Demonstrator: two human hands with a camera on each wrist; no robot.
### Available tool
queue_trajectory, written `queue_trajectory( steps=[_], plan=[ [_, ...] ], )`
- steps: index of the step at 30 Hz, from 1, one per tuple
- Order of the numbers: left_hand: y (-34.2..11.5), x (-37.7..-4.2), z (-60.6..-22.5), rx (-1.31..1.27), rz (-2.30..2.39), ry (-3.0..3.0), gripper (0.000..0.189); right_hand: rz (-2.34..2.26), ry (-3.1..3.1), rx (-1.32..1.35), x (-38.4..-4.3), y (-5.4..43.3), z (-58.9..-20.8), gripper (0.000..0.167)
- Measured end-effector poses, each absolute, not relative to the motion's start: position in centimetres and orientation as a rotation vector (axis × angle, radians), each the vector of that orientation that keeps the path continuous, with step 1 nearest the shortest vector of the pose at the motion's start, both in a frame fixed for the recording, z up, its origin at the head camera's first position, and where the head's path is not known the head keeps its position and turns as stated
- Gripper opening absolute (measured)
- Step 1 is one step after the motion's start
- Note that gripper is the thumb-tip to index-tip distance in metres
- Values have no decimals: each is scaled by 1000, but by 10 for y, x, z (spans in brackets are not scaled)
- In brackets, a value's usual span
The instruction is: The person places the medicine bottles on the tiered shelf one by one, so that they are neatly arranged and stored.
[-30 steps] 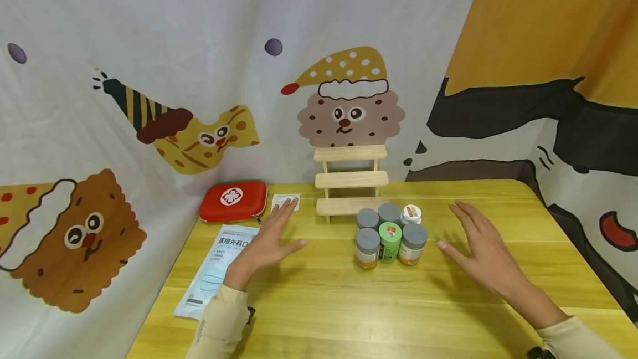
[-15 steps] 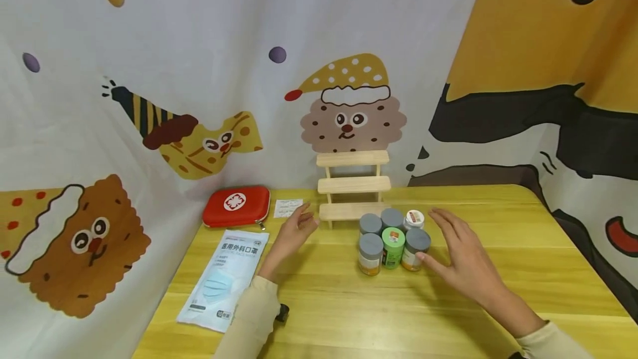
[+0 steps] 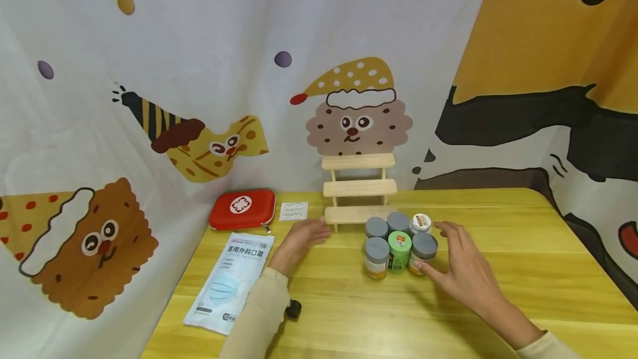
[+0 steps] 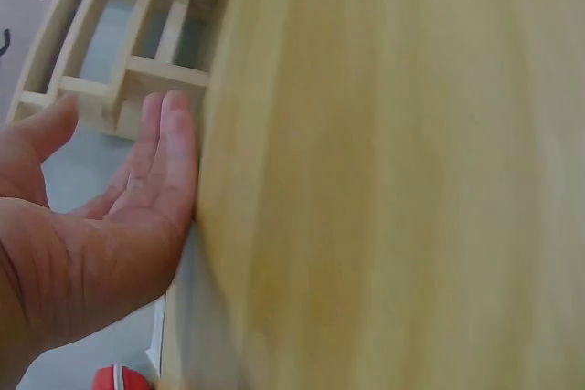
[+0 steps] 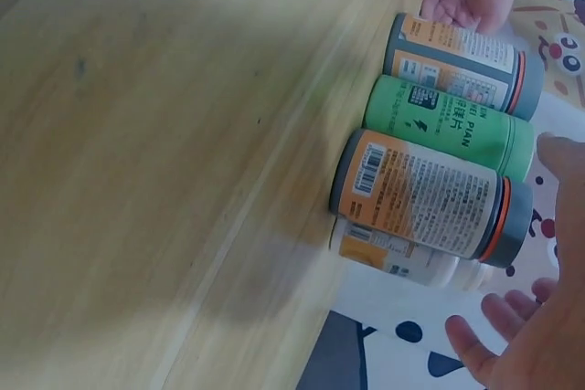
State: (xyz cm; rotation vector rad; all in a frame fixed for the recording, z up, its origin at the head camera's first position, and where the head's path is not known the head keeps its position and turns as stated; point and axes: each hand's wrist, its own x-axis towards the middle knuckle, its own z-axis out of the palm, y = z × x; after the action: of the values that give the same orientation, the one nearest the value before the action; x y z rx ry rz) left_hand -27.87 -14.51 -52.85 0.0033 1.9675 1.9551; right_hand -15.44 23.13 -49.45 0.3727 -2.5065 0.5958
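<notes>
Grey-lidded bottles, a green bottle (image 3: 400, 251) and a small white bottle (image 3: 421, 223) stand upright in a cluster before a three-tier wooden rack (image 3: 360, 188). My right hand (image 3: 468, 273) is at the cluster's right side, thumb and fingers spread beside the front right grey-lidded bottle (image 5: 425, 198); whether the thumb touches it I cannot tell. My left hand (image 3: 301, 242) hovers low over the table, left of the front left grey-lidded bottle (image 3: 376, 259), with a gap between them. In the left wrist view its fingers (image 4: 174, 152) extend near the rack's lower end, holding nothing.
On the yellow wooden table (image 3: 349, 320), a red zippered case (image 3: 242, 209) lies at the back left. A face mask packet (image 3: 229, 284) lies in front of it, and a small white paper (image 3: 294, 211) beside it. A printed curtain (image 3: 224, 71) hangs behind.
My left hand has moved right, off the mask packet and toward the rack's lower left. My right hand has moved left, up to the bottles. The bottles stay grouped as before.
</notes>
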Motion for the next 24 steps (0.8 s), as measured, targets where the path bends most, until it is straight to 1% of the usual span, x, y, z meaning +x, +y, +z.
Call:
queue_trajectory(
  steps=[5, 12, 16, 24],
  plan=[
    [-142, -278, -527, -21, 1953, 1943, 52, 607, -2517, 320, -153, 230, -495, 92],
    [-144, -278, -529, -93, 2047, 1889, 43, 590, -2521, 339, -156, 227, -498, 89],
    [-145, -280, -532, -109, 2062, 1873, 42, 590, -2550, 332, -157, 226, -500, 87],
    [-145, -283, -534, -182, 2081, 1816, 44, 633, -2590, 306, -158, 224, -503, 71]
  ],
)
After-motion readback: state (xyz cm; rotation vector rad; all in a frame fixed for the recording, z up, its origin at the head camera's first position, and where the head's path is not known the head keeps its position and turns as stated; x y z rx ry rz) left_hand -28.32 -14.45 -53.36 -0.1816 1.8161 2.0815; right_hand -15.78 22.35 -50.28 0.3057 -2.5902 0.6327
